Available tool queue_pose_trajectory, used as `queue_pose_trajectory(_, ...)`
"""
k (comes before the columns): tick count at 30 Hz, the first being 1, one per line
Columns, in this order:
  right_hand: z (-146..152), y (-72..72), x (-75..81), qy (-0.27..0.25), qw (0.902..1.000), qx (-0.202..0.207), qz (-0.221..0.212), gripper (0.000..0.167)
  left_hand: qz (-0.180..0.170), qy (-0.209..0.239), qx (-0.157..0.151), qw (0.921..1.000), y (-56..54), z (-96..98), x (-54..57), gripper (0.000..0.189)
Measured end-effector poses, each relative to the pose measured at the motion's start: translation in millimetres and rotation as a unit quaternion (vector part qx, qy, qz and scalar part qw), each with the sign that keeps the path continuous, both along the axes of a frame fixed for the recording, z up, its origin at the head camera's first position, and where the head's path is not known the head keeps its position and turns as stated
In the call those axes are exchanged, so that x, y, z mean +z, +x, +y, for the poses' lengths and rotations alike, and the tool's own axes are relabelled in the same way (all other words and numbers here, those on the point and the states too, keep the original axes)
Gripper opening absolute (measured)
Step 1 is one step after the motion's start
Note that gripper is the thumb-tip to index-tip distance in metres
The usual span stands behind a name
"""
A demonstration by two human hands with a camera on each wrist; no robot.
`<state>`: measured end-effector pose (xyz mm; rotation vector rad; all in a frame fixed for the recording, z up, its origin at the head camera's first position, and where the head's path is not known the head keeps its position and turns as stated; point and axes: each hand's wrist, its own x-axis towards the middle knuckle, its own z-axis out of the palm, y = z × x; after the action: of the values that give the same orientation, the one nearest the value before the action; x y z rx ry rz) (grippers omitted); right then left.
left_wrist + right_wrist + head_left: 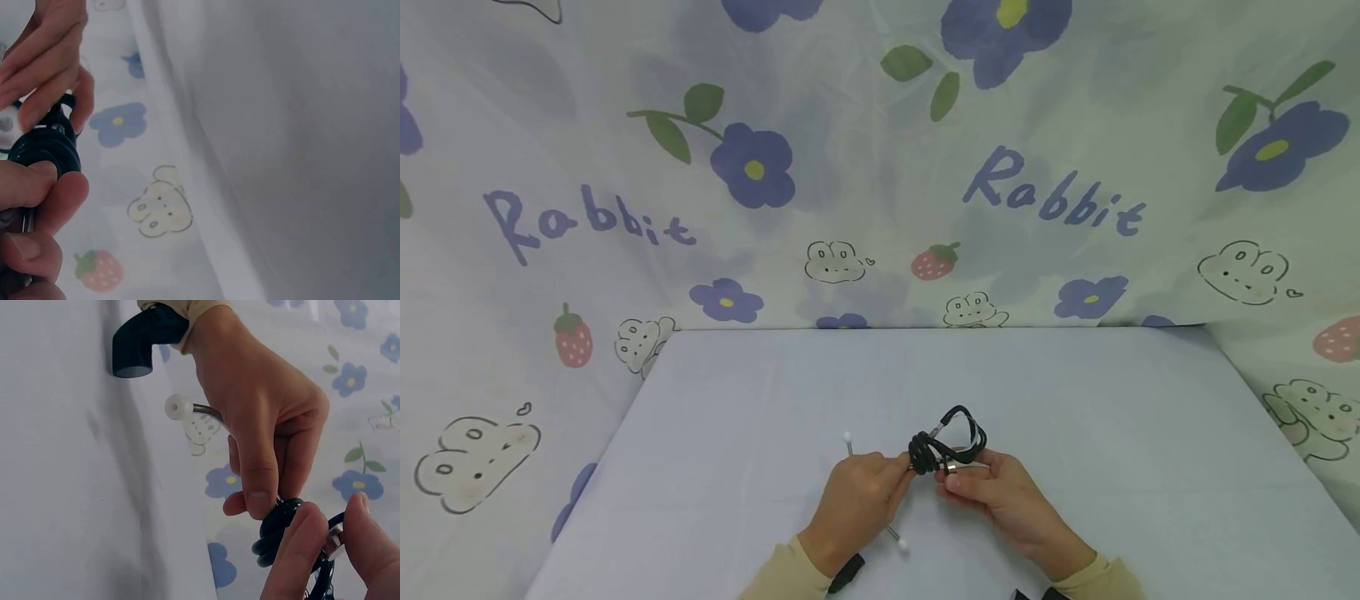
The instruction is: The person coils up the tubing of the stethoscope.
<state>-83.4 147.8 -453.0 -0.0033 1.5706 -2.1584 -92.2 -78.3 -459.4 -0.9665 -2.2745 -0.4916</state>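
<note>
A stethoscope with black tubing is held up in front of me, its tube wound into a tight coil with a loop standing out to the right. My left hand grips it by the metal ear tubes, just left of the coil. White eartips stick out beyond that hand on both sides; one eartip shows large in the right wrist view. My right hand pinches a silver metal part beside the coil between thumb and fingers. In the left wrist view, the black coil sits between both hands' fingers.
Beneath the hands lies a white-covered table. A printed curtain with flowers and rabbits hangs behind it and along both sides. A black wrist-worn device shows by the left cuff.
</note>
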Motion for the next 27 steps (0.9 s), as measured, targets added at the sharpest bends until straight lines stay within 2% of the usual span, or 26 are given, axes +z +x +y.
queue_pose_trajectory(6, -11, 4.2, 3.3, 0.077, 0.9952, -0.061, 0.004, 0.068, -0.007, -0.006, -0.006, 0.9999, 3.5, 3.7, 2.1, 0.022)
queue_pose_trajectory(13, -16, 6.3, 4.7, 0.153, 0.9828, -0.102, 0.007, 0.075, -0.004, -0.026, -0.007, 0.9996, 5.7, 6.8, 2.7, 0.023)
queue_pose_trajectory(17, -18, 6.5, 4.9, 0.17, 0.9776, -0.124, 0.008, 0.076, -0.011, -0.033, -0.005, 0.9994, 5.5, 7.8, 2.0, 0.023)
queue_pose_trajectory(22, -22, 6.3, 4.8, 0.165, 0.9752, -0.147, 0.007, 0.073, -0.036, -0.029, 0.002, 0.9989, 6.0, 8.2, 1.4, 0.021)
queue_pose_trajectory(27, -24, 6.8, 2.0, 0.18, 0.9687, -0.168, 0.026, 0.076, -0.052, -0.027, 0.006, 0.9983, 7.7, 9.9, 1.5, 0.02)
